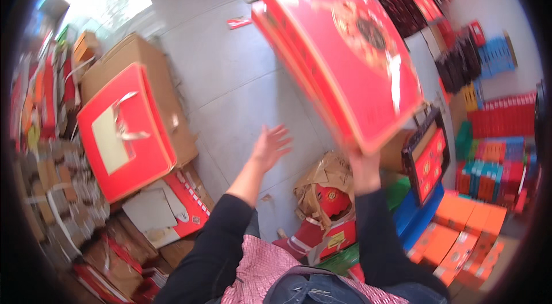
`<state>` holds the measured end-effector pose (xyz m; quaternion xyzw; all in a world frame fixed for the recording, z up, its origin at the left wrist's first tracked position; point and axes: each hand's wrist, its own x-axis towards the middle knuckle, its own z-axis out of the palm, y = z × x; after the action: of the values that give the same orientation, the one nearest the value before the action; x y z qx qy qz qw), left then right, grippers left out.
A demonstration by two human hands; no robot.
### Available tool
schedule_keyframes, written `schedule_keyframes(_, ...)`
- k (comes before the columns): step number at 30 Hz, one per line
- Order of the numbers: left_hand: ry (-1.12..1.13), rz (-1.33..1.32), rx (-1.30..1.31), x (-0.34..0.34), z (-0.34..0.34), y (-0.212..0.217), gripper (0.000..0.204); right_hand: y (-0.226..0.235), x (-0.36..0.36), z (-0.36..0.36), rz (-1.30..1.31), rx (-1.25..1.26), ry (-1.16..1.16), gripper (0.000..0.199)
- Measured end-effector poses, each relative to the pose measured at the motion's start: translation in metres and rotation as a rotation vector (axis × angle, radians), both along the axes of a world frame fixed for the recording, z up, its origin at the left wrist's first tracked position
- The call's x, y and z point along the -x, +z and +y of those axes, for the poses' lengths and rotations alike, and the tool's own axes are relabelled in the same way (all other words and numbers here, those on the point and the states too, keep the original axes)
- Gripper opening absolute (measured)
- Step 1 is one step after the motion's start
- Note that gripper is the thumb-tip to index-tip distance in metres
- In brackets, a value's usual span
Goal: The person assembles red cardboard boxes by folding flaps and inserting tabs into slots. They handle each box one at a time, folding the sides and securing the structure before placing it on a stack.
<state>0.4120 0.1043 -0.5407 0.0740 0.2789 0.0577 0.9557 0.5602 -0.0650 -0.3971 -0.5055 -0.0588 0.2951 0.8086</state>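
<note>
A large, flat red gift box [351, 68] with gold edges and a round gold-and-dark ornament is raised in front of me, tilted. My right hand [363, 167] grips it at its near lower corner, with the fingers partly hidden behind it. Well to the left of the box, my left hand [271, 147] reaches out over the grey floor, fingers spread and nothing in them. Another red box [127, 131], with a cream panel and a loose ribbon-like strip, lies on a brown cardboard carton [181, 126] to the left.
Bundled flattened cardboard [60, 189] fills the left side. A torn brown paper bag [328, 180] with red contents stands near my right forearm. Orange boxes [460, 223] and a dark-framed red box [426, 160] are at the right. A red scrap [239, 22] lies on the floor [230, 68].
</note>
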Motion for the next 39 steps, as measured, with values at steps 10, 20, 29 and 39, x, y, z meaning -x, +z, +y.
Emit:
schedule_keyframes(10, 0.586, 0.008, -0.061, 0.077, 0.029, 0.052, 0.066, 0.105, 0.147, -0.05, 0.205, 0.261, 0.328, 0.046)
schedule_keyframes(20, 1.328, 0.179, -0.434, 0.395, 0.139, 0.009, 0.072, -0.075, 0.206, 0.251, 0.061, 0.125, 1.038, 0.025)
schedule_keyframes(29, 1.33, 0.79, -0.12, 0.473, 0.12, -0.011, 0.083, -0.127, 0.35, 0.318, -0.616, 0.802, 1.15, 0.027)
schedule_keyframes(39, -0.195, 0.687, -0.42, 0.35, -0.155, -0.022, 0.027, -0.052, 0.204, -0.178, -0.706, 1.313, 0.441, 0.022)
